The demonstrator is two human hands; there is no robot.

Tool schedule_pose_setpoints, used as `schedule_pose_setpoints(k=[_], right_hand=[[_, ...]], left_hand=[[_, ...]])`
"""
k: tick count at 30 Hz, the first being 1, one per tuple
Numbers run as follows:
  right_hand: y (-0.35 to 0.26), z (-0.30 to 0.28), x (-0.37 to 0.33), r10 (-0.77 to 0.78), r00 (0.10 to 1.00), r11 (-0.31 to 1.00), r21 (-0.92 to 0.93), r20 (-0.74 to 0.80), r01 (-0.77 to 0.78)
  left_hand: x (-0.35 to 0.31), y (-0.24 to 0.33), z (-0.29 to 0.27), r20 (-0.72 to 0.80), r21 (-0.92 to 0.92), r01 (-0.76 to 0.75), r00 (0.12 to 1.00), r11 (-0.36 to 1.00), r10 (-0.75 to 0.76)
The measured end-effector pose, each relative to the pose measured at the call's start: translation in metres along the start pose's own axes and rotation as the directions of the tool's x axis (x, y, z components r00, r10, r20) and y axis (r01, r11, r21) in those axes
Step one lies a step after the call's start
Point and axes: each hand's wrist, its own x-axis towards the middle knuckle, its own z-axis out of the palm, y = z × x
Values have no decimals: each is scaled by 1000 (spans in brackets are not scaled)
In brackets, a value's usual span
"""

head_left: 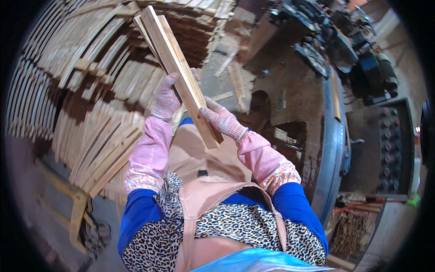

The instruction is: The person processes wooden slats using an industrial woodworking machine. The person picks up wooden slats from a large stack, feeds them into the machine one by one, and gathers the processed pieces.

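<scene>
A small bundle of pale wooden boards [177,63] slants in front of me, its far end up and to the left, its near end by my apron. My left hand [166,99], in a light knitted glove, is closed round the boards from below and the left side, near their middle. Lower down, my right hand [223,119], gloved the same way, grips their right side close to the near end. The boards lie lengthwise against each other and splay slightly at the far end. Some of my left fingers are hidden behind the wood.
Stacked wooden strips [97,149] fill the left side. A machine table [299,104] with a curved metal edge stands at the right, machinery [340,45] beyond it. Farther right is a panel with rows of knobs [389,145]. A yellow metal frame [78,217] is at lower left.
</scene>
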Motion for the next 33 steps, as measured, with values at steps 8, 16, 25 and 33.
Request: schedule_pose_setpoints(k=[8, 16, 25, 33], right_hand=[[-87, -136, -110, 171, 905, 972, -83, -389, -220], [-101, -248, -280, -165, 469, 890, -336, -868, -308], [-67, -353, -254, -50, 329, 68, -332, -943, -941], [-66, -356, -260, -50, 349, 263, -349, -936, -900]], left_hand=[[51, -132, 71, 46, -260, 209, 978, 943, -204], [49, -186, 69, -57, -284, 338, 928, 897, -367], [6, -156, -43, -324, -170, 271, 892, 947, -313], [3, -133, -32, -282, -23, 268, 923, 963, -264]])
